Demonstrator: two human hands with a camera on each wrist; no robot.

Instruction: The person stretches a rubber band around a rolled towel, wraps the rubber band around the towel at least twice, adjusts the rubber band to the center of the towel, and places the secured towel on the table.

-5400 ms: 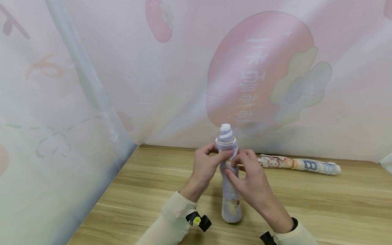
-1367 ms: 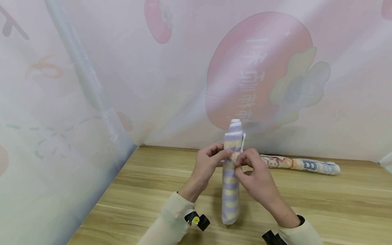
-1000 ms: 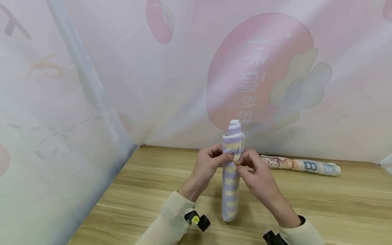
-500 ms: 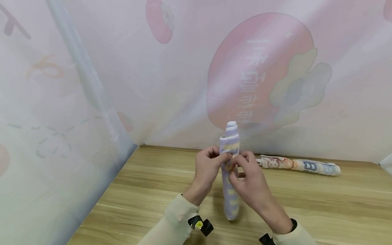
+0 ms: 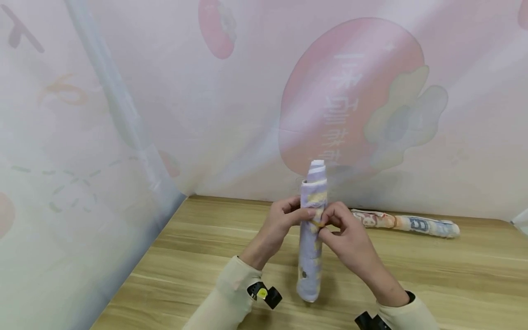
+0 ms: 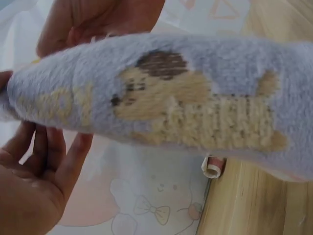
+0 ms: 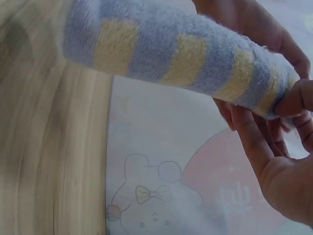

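While it stands on end: rolled towel (image 5: 310, 238) upright on near table (image 5: 453, 275)
Feel: soft, light, springy, unrolls easily
Hold: left hand (image 5: 280, 224) and right hand (image 5: 344, 233) pinch the upper part

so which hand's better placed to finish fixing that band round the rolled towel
Probably the right hand: its fingertips pinch the yellowish band on the rolled purple towel, while the left hand grips the roll and steadies it upright on the table.
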